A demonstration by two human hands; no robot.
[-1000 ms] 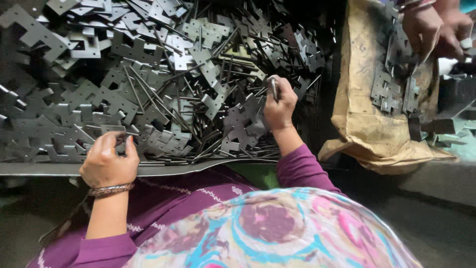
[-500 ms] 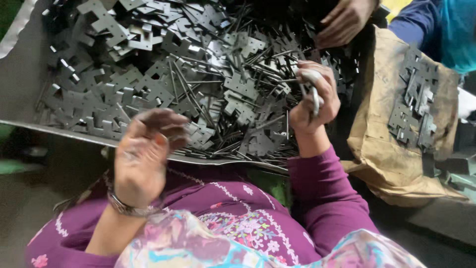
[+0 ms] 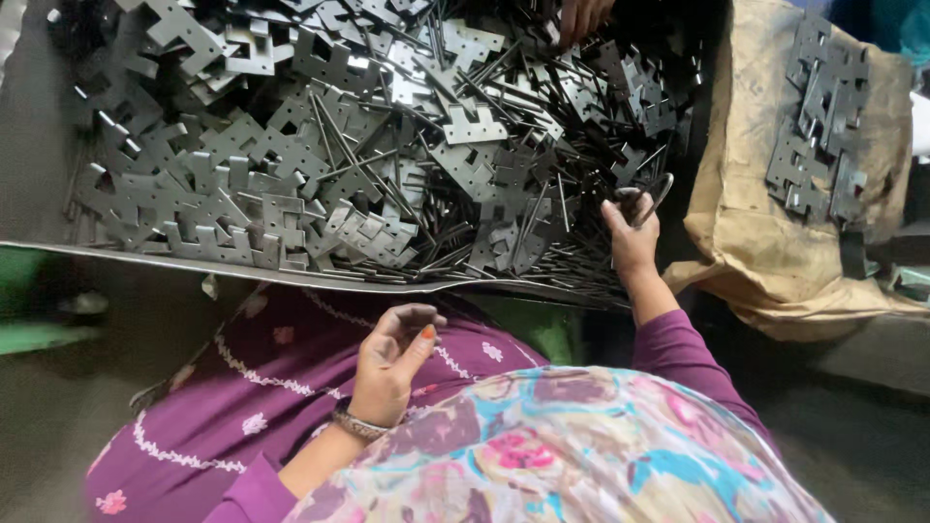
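A large heap of grey metal hinge plates and thin pins (image 3: 387,155) lies on a metal sheet tray (image 3: 145,257) in front of me. My right hand (image 3: 630,240) is at the heap's right edge, its fingers pinched on a small curved metal piece (image 3: 657,194). My left hand (image 3: 392,360) hovers over my purple lap, below the tray's front edge. Its fingers are loosely curled and nothing shows in them; it touches no metal.
Another person's hand (image 3: 581,15) reaches into the heap at the top. A brown sack (image 3: 756,223) on the right carries a cluster of assembled hinge plates (image 3: 819,126). A green surface (image 3: 29,310) lies at the left under the tray.
My left hand has dropped from the tray's edge towards my lap and curled its fingers. My right hand stays at the heap's right side, still holding a metal piece.
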